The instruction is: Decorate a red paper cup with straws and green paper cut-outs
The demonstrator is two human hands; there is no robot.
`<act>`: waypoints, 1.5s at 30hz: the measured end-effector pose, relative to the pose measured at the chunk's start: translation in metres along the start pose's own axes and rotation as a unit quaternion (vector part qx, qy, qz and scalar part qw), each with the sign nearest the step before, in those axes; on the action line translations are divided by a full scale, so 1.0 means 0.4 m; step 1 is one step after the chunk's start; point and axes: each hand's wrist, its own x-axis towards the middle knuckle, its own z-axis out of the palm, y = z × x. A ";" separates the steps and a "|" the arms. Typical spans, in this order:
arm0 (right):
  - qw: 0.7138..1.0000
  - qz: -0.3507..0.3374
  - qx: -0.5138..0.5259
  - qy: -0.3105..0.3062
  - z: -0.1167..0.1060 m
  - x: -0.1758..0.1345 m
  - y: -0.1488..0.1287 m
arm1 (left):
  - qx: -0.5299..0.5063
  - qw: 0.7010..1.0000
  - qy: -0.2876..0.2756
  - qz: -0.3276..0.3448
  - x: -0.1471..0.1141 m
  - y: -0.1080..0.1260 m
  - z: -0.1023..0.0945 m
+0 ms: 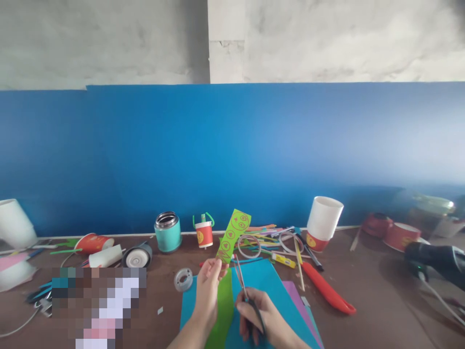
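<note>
Pinched by its lower end, a strip of green paper (232, 233) stands tilted in my left hand (209, 278). A face, hearts and a zigzag are drawn on it in red. My right hand (257, 312) is closed around the black handles of a pair of scissors (241, 277). Their blades point up, a little right of the strip's lower end, and look slightly parted; I cannot tell whether they touch the paper. Beneath both hands lie blue paper sheets (267, 281) and a longer green paper piece (222, 317).
Behind the hands are a small red cup with green straws (204, 233), a teal jar (167, 232), a tape roll (183, 279) and a glue stick (284, 260). Stacked white cups (323, 220) and a red-handled tool (329, 291) are on the right. A blue panel (232, 155) backs the table.
</note>
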 end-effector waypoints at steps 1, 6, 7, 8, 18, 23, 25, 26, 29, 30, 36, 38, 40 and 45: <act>1.000 -0.002 -0.013 -0.010 0.002 0.001 0.005 | -0.012 1.000 -0.003 -0.006 0.000 -0.002 0.000; 0.999 -0.012 -0.045 0.004 0.008 0.002 0.013 | -0.036 0.998 -0.023 -0.039 -0.011 -0.004 0.013; 0.999 -0.013 -0.046 0.006 0.008 0.002 0.013 | -0.039 0.998 -0.024 -0.043 -0.013 -0.004 0.015; 0.999 -0.015 -0.044 0.007 0.007 0.003 0.014 | -0.042 0.998 -0.025 -0.047 -0.014 -0.005 0.017; 0.999 -0.026 -0.031 0.028 0.008 0.001 0.003 | 0.015 0.993 -0.083 -0.077 -0.027 -0.003 0.023; 0.999 -0.028 -0.030 0.014 0.004 -0.001 0.001 | 0.000 0.993 -0.087 -0.084 -0.028 0.006 0.030; 0.999 -0.032 -0.032 0.013 0.003 -0.001 0.004 | -0.006 0.993 -0.084 -0.086 -0.027 0.007 0.031; 0.999 -0.032 -0.032 0.014 0.003 0.000 0.005 | -0.008 0.993 -0.084 -0.087 -0.027 0.007 0.031; 0.999 -0.028 -0.033 0.019 0.004 -0.001 0.003 | -0.008 0.992 -0.087 -0.087 -0.026 0.006 0.028; 0.999 -0.026 -0.034 0.021 0.004 -0.001 0.001 | -0.006 0.992 -0.089 -0.087 -0.025 0.006 0.027; 0.999 -0.016 -0.036 0.031 0.008 -0.007 -0.015 | 0.010 0.992 -0.100 -0.082 -0.022 0.006 0.023; 0.998 -0.012 -0.042 0.037 0.008 -0.007 -0.016 | 0.013 0.992 -0.100 -0.082 -0.022 0.007 0.022; 0.998 -0.009 -0.047 0.041 0.008 -0.006 -0.014 | 0.013 0.992 -0.099 -0.079 -0.021 0.008 0.022; 0.998 -0.035 -0.044 0.040 0.003 0.000 -0.004 | 0.015 0.992 -0.100 -0.072 -0.019 0.008 0.021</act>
